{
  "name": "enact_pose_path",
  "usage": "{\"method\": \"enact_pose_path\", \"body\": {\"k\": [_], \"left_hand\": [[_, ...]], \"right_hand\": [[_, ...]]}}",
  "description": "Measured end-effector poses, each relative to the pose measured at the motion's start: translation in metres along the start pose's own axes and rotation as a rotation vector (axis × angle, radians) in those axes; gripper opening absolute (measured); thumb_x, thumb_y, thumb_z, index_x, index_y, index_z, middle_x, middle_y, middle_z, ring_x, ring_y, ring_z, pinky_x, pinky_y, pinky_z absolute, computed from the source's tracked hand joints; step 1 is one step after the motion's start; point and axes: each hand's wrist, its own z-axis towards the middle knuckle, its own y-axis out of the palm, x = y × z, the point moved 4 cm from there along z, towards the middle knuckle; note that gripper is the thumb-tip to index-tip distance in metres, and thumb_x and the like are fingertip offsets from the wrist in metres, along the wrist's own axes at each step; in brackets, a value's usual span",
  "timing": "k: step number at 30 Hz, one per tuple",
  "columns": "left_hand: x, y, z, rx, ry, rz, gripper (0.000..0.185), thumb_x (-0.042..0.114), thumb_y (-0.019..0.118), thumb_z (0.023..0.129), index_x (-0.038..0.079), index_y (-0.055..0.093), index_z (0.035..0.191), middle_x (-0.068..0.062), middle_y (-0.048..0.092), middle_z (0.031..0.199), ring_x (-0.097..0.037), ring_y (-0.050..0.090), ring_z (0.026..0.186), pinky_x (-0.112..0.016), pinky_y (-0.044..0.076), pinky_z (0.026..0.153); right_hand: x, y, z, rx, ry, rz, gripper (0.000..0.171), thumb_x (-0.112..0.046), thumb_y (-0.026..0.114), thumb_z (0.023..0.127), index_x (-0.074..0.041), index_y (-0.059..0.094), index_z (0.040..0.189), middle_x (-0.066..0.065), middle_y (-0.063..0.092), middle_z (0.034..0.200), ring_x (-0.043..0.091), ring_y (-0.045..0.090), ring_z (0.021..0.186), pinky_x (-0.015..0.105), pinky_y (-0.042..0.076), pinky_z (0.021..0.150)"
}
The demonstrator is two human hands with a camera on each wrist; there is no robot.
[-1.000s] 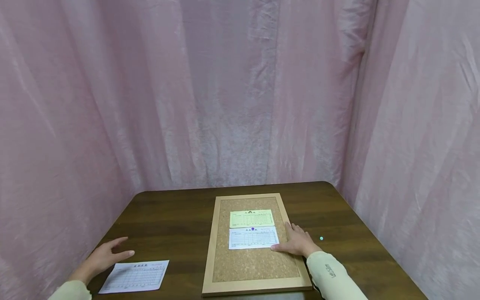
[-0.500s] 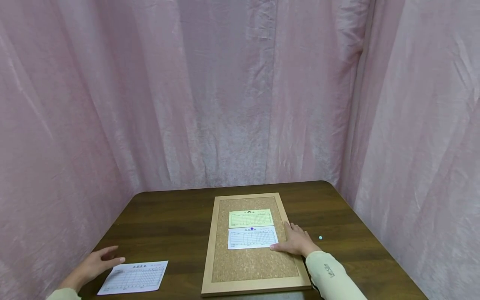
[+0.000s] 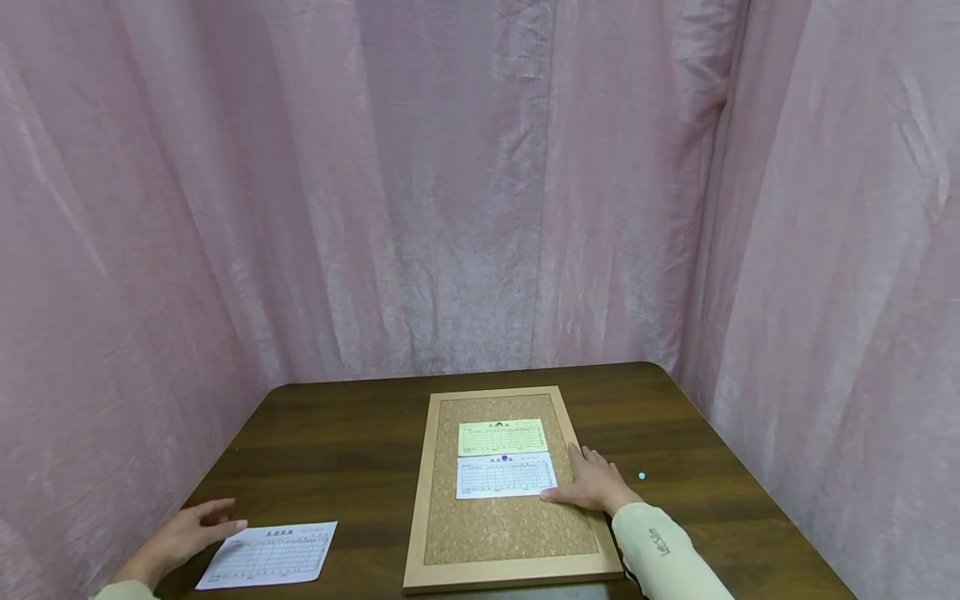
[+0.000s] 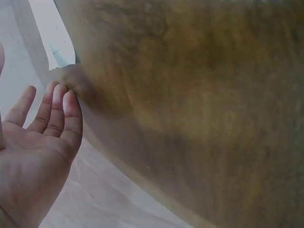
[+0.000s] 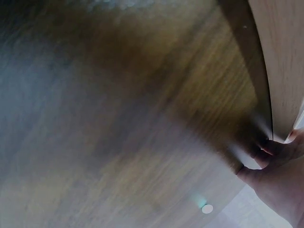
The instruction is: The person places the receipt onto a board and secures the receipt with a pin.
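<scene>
My left hand [image 3: 178,542] is over the table's left side, thumb at the upper left corner of a loose white printed form [image 3: 273,557]. In the left wrist view, its fingers [image 4: 57,111] extend close together, just short of the form's edge [image 4: 59,47]. My right hand [image 3: 592,483] rests over the right frame of a cork board [image 3: 517,533], fingers spread, thumb on the lower right corner of a white form [image 3: 502,479]. A purple pushpin [image 3: 505,457] sits at that form's top edge. Directly above lies a yellow-green form [image 3: 502,438] of similar print.
A small mint-coloured round piece [image 3: 642,476] lies on the dark wooden table [image 3: 337,450] to the right of the board. Pink curtains [image 3: 450,183] hang behind the table and along both sides.
My left hand has moved left and slightly nearer, from above the loose form to its upper left corner. The right hand has stayed on the board.
</scene>
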Motion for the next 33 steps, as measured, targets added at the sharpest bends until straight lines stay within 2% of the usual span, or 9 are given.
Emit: {"method": "enact_pose_path", "body": {"k": [6,17,25,33], "left_hand": [[-0.008,0.001,-0.004,0.005,-0.016,-0.016,0.095,0.056,0.074,0.083,-0.019,0.046,0.133,-0.036,0.057,0.119,-0.05,0.054,0.11,-0.058,0.047,0.088],[-0.014,0.004,-0.01,-0.024,0.02,-0.158,0.078,0.039,0.076,0.088,-0.018,0.048,0.133,-0.032,0.058,0.123,-0.045,0.054,0.113,-0.057,0.046,0.091],[-0.017,0.007,-0.008,0.014,-0.001,-0.148,0.078,0.043,0.08,0.083,-0.014,0.055,0.129,-0.035,0.054,0.127,-0.049,0.051,0.114,-0.056,0.046,0.09],[-0.02,0.011,-0.006,0.063,0.037,-0.098,0.071,0.037,0.084,0.079,-0.015,0.061,0.121,-0.031,0.061,0.117,-0.041,0.058,0.106,-0.053,0.048,0.088]], "right_hand": [[-0.002,-0.001,-0.001,-0.007,0.002,0.001,0.123,-0.072,0.076,0.069,0.006,0.029,0.152,0.037,0.03,0.15,0.053,0.025,0.14,0.068,0.017,0.11],[-0.003,-0.002,-0.002,-0.003,-0.008,-0.002,0.121,-0.071,0.075,0.07,0.006,0.029,0.152,0.037,0.031,0.15,0.053,0.026,0.14,0.069,0.017,0.109],[-0.002,-0.001,-0.003,-0.001,-0.009,0.002,0.122,-0.072,0.075,0.07,0.006,0.029,0.152,0.037,0.03,0.15,0.054,0.025,0.14,0.069,0.017,0.11],[-0.002,-0.001,-0.003,-0.001,-0.015,0.001,0.123,-0.072,0.074,0.07,0.007,0.029,0.152,0.038,0.03,0.15,0.055,0.025,0.139,0.069,0.016,0.109]]}}
